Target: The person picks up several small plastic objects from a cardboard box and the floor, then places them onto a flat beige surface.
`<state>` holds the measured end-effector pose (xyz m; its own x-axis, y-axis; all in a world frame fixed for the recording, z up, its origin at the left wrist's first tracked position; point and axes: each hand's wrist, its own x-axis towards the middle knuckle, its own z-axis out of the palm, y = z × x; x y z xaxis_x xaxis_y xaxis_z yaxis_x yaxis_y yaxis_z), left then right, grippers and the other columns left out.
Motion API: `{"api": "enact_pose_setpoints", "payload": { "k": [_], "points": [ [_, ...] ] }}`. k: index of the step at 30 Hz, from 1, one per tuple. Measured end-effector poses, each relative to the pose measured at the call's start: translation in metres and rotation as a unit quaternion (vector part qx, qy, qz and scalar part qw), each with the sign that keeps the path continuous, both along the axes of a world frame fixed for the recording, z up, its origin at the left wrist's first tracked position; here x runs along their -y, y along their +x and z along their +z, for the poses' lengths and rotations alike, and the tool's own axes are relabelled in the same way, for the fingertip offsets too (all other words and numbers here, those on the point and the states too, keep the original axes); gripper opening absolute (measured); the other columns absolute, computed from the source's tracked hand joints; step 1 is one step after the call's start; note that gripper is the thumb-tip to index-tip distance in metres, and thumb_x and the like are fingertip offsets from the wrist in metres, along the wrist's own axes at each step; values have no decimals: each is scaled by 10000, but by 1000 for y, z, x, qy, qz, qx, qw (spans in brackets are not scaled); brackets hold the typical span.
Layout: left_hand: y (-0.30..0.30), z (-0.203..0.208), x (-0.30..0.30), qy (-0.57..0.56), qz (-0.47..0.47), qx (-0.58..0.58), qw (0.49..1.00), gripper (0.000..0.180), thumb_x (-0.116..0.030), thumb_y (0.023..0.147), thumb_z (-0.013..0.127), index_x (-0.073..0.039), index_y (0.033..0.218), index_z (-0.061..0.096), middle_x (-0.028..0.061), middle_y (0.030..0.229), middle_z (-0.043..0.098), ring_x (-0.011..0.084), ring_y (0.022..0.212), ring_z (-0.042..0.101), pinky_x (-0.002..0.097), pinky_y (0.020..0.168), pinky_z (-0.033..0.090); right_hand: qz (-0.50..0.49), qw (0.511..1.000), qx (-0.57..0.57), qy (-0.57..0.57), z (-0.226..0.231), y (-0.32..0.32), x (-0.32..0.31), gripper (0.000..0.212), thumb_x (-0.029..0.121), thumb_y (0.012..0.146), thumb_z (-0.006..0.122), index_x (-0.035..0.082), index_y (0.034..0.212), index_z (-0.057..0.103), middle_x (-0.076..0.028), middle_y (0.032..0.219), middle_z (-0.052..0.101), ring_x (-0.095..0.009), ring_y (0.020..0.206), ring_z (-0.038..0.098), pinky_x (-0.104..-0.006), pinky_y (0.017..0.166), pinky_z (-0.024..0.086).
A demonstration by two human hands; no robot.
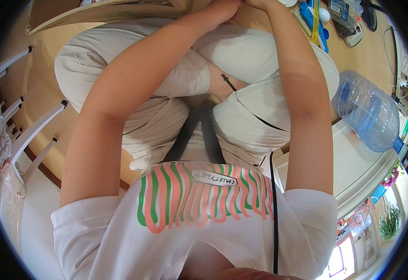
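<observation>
My left hand and my right hand meet at the top edge of the head view, beyond my crossed legs. The edge cuts off most of the right hand and part of the left. Their fingers barely show, and anything between them is out of view. Left of my left forearm lies a brown cardboard piece with a pale cut edge, curving along the top. Nearest to my right forearm is a blue tool with a yellow strip beside it.
A white ball and a clear plastic package lie on the wooden floor at upper right. A large clear-blue water bottle lies on its side at right, next to white furniture. White chair legs stand at left.
</observation>
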<state>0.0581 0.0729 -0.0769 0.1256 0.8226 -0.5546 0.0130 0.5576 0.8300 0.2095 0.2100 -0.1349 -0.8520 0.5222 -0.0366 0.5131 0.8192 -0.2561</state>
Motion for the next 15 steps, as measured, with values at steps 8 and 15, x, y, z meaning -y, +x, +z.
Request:
{"api": "enact_pose_setpoints", "payload": {
  "k": [8, 15],
  "points": [
    [-2, -1, 3, 18, 11, -26, 999, 320, -239, 1007, 475, -13, 1023, 701, 103, 888, 690, 212, 811, 618, 377, 731, 482, -114, 991, 8, -76, 25, -8, 13, 314, 313, 941, 601, 17, 1003, 685, -280, 1009, 682, -454, 961, 648, -517, 821, 520],
    [1, -1, 1, 25, -8, -23, 999, 316, -238, 1001, 480, -20, 1030, 707, 105, 912, 700, 219, 832, 625, 381, 752, 488, -7, 999, 31, -8, 7, 0, 2, 297, 293, 945, 593, 15, 969, 693, -271, 1036, 681, -459, 950, 643, -522, 829, 520]
  ]
}}
